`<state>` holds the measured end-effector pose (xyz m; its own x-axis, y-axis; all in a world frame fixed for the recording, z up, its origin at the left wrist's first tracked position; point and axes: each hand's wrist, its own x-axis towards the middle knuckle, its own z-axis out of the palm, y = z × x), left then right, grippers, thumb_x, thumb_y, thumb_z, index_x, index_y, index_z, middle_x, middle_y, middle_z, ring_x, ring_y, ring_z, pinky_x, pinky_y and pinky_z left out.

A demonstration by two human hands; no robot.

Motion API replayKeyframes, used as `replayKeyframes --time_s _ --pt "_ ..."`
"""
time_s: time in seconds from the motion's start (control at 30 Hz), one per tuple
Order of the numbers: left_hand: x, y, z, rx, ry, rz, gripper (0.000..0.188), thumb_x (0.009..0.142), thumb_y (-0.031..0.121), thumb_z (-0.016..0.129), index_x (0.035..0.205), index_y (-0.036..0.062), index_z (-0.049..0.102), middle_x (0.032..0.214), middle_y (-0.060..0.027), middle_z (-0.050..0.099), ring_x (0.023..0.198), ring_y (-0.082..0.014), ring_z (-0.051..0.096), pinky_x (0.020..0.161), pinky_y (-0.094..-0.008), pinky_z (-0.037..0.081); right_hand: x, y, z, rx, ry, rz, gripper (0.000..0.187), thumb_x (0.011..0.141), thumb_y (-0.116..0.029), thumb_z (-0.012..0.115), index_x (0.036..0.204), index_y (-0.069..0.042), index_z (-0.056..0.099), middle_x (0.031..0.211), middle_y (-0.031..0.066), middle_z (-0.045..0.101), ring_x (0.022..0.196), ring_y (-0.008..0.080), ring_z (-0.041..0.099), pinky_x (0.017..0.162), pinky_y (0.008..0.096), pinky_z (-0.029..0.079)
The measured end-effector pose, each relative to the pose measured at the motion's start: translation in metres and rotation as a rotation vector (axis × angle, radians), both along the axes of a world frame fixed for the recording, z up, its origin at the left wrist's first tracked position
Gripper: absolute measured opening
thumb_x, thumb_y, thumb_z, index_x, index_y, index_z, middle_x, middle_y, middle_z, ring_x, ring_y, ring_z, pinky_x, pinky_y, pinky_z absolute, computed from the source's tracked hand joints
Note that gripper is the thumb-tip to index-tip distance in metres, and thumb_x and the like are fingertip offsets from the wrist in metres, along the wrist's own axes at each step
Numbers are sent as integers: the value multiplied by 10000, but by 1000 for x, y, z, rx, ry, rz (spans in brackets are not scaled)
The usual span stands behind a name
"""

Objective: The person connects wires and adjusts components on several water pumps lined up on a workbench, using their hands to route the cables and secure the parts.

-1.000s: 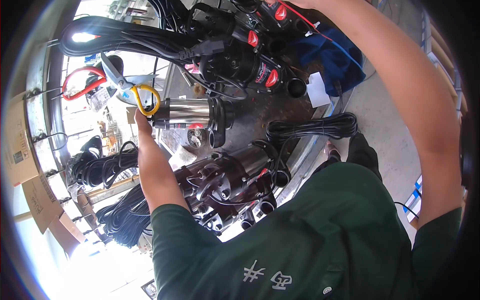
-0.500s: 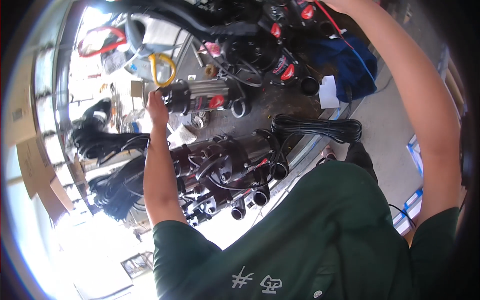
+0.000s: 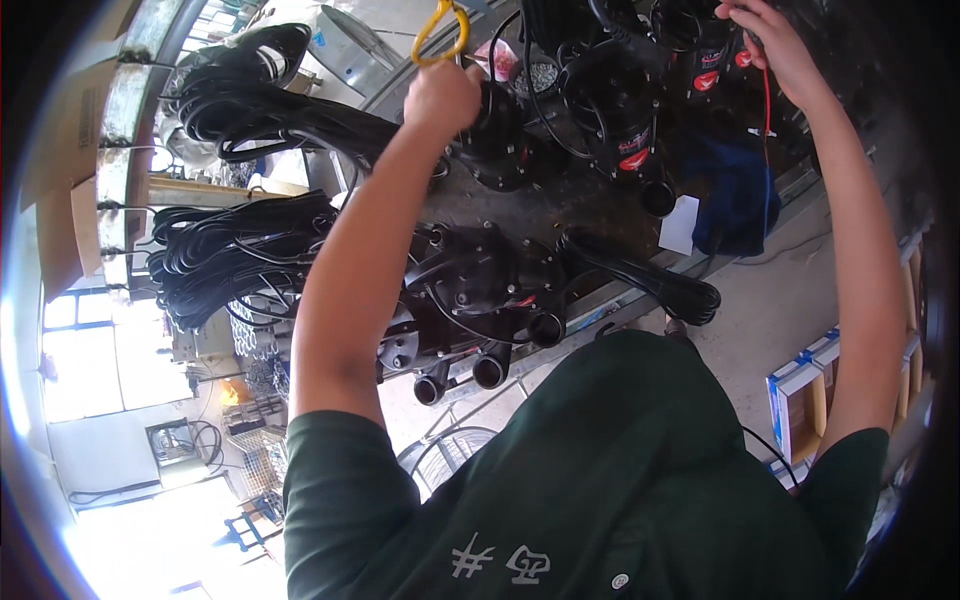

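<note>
My left hand [image 3: 443,97] is closed at the top of a black submersible pump [image 3: 505,150], just below a yellow hook [image 3: 441,35]. Its curled fingers hide what they grip. At the upper right, my right hand [image 3: 778,55] closes on a small dark object [image 3: 752,38], partly covered by the fingers. A thin red cord [image 3: 768,110] hangs beneath that hand and continues downward in blue. Another black pump [image 3: 610,115] with a red label stands right of the one at my left hand.
More pumps [image 3: 480,265] lie at the near table edge, their round outlets facing me. Coiled black cables [image 3: 250,240] hang at the left; another coil [image 3: 650,280] rests on the near edge. Dark blue cloth [image 3: 735,190] and white paper [image 3: 680,225] lie at right. Boxes [image 3: 800,400] stand below.
The view has shifted. The pump at my left hand, lying on its side earlier, now appears tipped up, and that hand sits farther right and higher. My right hand shows more fully, farther right.
</note>
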<state>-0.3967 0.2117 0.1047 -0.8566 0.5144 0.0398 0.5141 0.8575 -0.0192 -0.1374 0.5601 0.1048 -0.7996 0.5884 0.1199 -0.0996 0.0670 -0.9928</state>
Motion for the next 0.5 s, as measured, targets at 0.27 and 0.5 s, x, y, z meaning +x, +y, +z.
replayKeyframes --time_s 0.27,0.5 --pt "-134 -12 -9 388 47 407 451 872 302 623 1210 26 736 1286 -204 702 1237 -358 657 1037 -441 513 6 -9 5 -28 2 -66 220 980 -75 588 1186 -20 639 1011 74 690 546 93 510 501 256 471" --pt "-252 1 -34 344 -35 533 427 927 274 568 1255 58 734 1373 -144 673 1257 -279 660 1038 -390 520 9 -7 6 127 -94 -111 243 980 -95 614 1201 -1 651 900 55 693 531 86 509 521 259 475"
